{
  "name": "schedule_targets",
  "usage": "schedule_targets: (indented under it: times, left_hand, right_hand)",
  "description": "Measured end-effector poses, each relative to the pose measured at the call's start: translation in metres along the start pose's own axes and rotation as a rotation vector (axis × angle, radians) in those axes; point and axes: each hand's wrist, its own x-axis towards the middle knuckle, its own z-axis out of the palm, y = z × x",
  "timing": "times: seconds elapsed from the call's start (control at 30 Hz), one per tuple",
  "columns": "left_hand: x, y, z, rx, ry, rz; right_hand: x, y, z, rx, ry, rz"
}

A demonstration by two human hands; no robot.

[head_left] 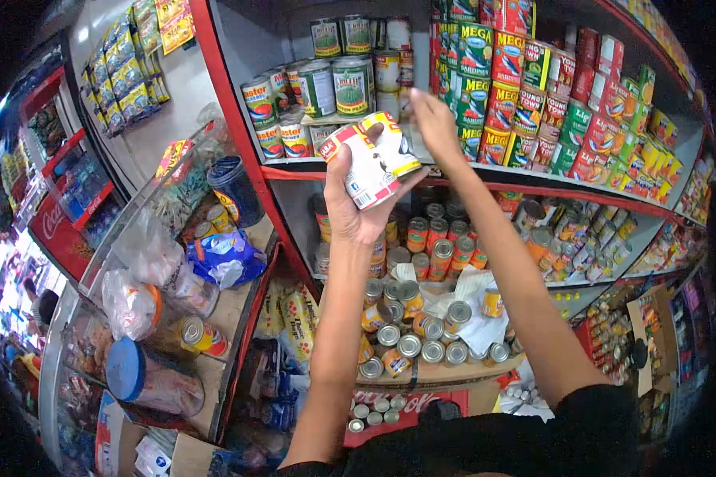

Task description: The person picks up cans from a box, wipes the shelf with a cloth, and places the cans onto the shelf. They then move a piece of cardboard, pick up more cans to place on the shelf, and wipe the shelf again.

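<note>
My black sleeve [581, 433] fills the bottom edge, and both bare forearms rise from it toward the shelving.

My left hand [350, 211] is up at the level of the red shelf edge [533, 187]. It is clamped around a red-and-white can [364, 173], with the thumb on the left side and the fingers wrapped under and behind. The can tilts, barcode facing me. A second can [391, 143] sits against the upper right of the first, tilted too and resting on my fingertips.

My right hand [439, 127] is a little higher and to the right, just beside that second can. Its fingers are loose and apart and grip nothing. I cannot tell whether they touch the can.

Below my arms, a wooden bench [453, 374] carries a crowd of small tins [410, 346] standing lids up, with crumpled white paper [473, 306] among them.

Behind my hands, the shelf holds green-labelled tins [350, 83] stacked in rows. To their right stand red and green sardine tins [493, 87], close together. The shelf under it holds orange-labelled tins [437, 246].

Off to my left, a wooden counter [239, 310] carries a blue plastic bag [227, 258], a dark bucket [235, 191], one tin on its side [199, 335] and a jar with a blue lid [147, 381].
</note>
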Motion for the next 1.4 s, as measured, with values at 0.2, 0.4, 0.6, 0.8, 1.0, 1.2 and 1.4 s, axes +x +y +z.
schedule_targets:
  times: [0.2,0.4,0.6,0.8,1.0,1.2,1.4]
  left_hand:
    - [-0.022,-0.003,-0.009,0.036,-0.009,-0.024]
    - [-0.040,-0.003,-0.033,0.122,0.071,-0.071]
    - [-0.040,-0.008,-0.036,0.184,0.104,-0.091]
    - [-0.040,-0.018,-0.036,0.178,0.102,-0.134]
    - [-0.042,-0.023,-0.043,0.176,0.159,-0.176]
    - [-0.044,-0.012,-0.046,0.131,0.121,-0.183]
    - [-0.038,-0.017,-0.052,0.113,0.158,-0.169]
  right_hand:
    - [0.093,0.085,0.060,-0.132,0.086,0.290]
    - [0.098,0.083,0.073,-0.351,0.029,0.156]
    - [0.100,0.089,0.067,-0.409,0.035,0.166]
    - [0.095,0.068,0.054,-0.432,-0.096,0.241]
    - [0.104,0.074,0.065,0.099,-0.072,0.368]
    - [0.120,0.096,0.082,0.267,-0.046,0.158]
    - [0.121,0.093,0.073,0.014,-0.038,0.303]
